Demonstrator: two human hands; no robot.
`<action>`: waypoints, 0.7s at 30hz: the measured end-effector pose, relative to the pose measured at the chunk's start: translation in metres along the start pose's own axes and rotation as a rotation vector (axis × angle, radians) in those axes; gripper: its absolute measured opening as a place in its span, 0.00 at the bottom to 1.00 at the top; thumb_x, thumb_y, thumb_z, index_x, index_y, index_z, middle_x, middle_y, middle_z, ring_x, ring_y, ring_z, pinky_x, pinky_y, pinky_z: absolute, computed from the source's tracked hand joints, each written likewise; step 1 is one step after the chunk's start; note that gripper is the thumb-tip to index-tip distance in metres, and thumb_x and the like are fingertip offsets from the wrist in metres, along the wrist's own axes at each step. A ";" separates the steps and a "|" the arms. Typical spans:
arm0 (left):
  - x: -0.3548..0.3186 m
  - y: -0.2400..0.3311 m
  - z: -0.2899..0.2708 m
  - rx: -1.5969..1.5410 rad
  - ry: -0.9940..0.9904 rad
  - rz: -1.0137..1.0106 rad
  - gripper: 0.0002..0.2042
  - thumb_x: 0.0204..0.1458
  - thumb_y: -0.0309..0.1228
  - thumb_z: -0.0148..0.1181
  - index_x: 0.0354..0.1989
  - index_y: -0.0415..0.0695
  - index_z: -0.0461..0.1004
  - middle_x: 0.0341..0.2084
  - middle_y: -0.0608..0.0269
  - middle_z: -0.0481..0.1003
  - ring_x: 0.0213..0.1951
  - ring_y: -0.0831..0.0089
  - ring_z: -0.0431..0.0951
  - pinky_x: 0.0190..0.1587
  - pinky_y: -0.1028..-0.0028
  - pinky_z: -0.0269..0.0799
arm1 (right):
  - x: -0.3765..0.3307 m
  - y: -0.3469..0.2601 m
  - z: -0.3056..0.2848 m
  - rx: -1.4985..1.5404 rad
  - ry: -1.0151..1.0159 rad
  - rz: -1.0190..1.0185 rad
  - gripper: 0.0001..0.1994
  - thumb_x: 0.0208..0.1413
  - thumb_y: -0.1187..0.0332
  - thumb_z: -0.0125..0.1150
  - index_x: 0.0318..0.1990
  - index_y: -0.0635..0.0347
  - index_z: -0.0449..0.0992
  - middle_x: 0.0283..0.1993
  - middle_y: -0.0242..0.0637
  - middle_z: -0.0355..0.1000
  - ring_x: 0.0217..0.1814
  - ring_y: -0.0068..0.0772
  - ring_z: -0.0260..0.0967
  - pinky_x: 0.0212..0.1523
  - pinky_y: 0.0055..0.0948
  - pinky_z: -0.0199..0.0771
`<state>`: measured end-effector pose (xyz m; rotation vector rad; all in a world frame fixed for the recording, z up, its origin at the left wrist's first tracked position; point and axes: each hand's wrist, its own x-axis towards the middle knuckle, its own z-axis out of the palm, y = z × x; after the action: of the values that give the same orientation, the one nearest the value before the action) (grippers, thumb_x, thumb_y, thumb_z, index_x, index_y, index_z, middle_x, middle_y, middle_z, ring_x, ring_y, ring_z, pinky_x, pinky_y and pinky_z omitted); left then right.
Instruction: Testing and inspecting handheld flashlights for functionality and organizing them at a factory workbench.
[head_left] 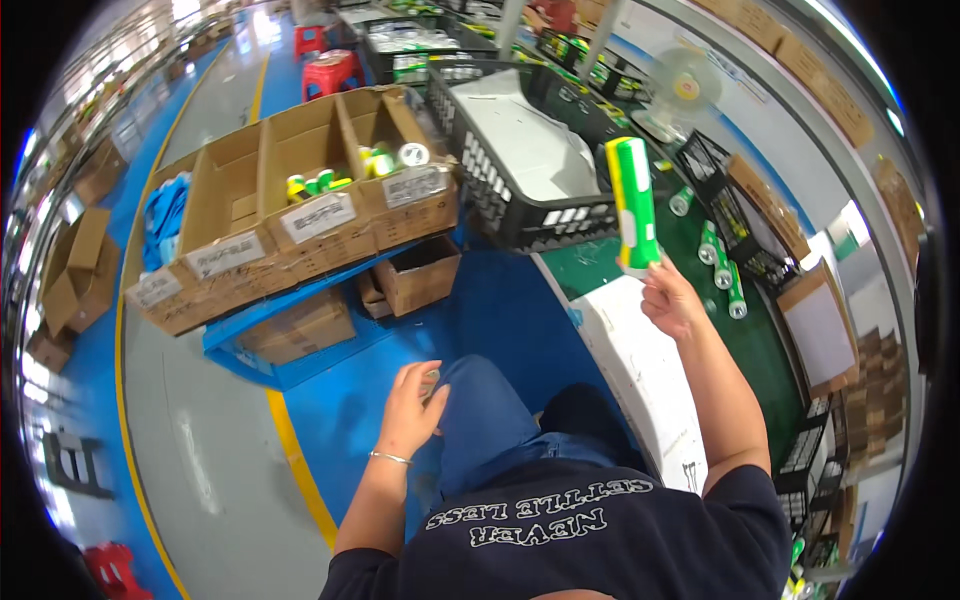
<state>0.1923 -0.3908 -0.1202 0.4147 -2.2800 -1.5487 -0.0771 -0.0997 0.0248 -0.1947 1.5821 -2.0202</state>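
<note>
My right hand (pixel 672 298) is closed on the lower end of a green and yellow flashlight (pixel 632 205), raised upright above the workbench. Under that hand lies a long white box (pixel 640 365) along the bench edge. My left hand (pixel 408 405) hovers beside my left knee, its fingers loosely curved and the thumb apart, with no held thing that I can make out. Several more flashlights (pixel 722 272) lie on the green work surface (pixel 768 335) to the right.
A divided cardboard carton (pixel 225 255) at the left holds flashlights and blue cloth. Beyond the bench end stands a black plastic crate (pixel 490 195) with white sheet lining. A fan (pixel 685 88), black baskets (pixel 740 225) and red stools (pixel 332 72) stand farther off.
</note>
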 end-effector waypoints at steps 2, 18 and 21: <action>0.010 -0.001 0.003 -0.015 -0.019 0.022 0.18 0.50 0.27 0.61 0.50 0.42 0.70 0.46 0.53 0.69 0.44 0.60 0.76 0.47 0.67 0.74 | 0.003 0.009 -0.005 0.011 -0.129 -0.027 0.32 0.51 0.66 0.64 0.64 0.45 0.57 0.41 0.26 0.71 0.14 0.11 0.44 0.15 0.14 0.45; 0.029 0.010 0.029 0.037 -0.120 0.002 0.17 0.50 0.24 0.59 0.49 0.39 0.70 0.46 0.53 0.69 0.43 0.65 0.76 0.44 0.70 0.75 | 0.003 0.031 -0.030 0.104 -0.479 0.112 0.38 0.40 0.66 0.73 0.61 0.57 0.60 0.58 0.50 0.64 0.24 0.14 0.58 0.18 0.11 0.52; 0.030 0.013 0.032 0.052 -0.138 -0.004 0.17 0.49 0.24 0.59 0.50 0.39 0.70 0.46 0.53 0.69 0.43 0.65 0.76 0.45 0.70 0.75 | 0.002 0.036 -0.038 0.225 -0.540 0.207 0.38 0.44 0.58 0.72 0.61 0.57 0.60 0.55 0.52 0.65 0.18 0.11 0.50 0.17 0.10 0.50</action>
<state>0.1508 -0.3728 -0.1153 0.3359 -2.4294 -1.5680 -0.0832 -0.0739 -0.0200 -0.4296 0.9910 -1.7712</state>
